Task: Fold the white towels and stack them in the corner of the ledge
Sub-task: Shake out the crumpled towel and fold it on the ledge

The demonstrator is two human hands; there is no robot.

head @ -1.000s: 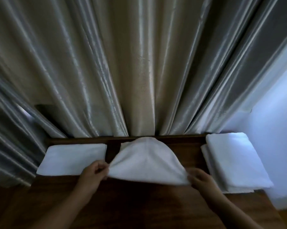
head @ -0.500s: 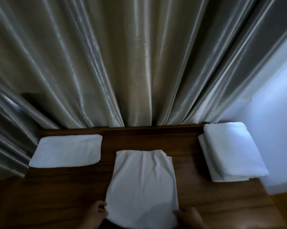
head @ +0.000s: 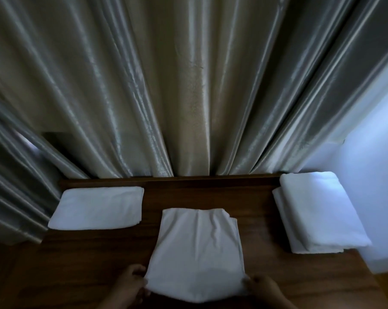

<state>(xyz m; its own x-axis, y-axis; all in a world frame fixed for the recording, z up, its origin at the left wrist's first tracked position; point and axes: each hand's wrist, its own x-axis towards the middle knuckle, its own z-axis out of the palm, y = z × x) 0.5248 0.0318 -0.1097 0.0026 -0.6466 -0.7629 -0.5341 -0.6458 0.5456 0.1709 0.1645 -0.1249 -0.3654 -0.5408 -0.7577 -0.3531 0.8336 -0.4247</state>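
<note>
A white towel (head: 197,250) lies folded lengthwise in the middle of the dark wooden ledge (head: 81,264), running away from me. My left hand (head: 130,284) pinches its near left corner and my right hand (head: 263,288) pinches its near right corner, both at the bottom of the head view. A folded white towel (head: 99,207) rests flat at the back left of the ledge. In the back right corner sits a stack of folded white towels (head: 318,210), against the wall.
Shiny grey curtains (head: 188,85) hang along the whole back edge of the ledge and drape over its left end. A pale wall (head: 371,170) bounds the right side. Bare wood shows between the towels.
One second ago my hands held the middle towel up at the back of the ledge. They have since pulled it toward me and laid it flat; both hands stay at its near corners.
</note>
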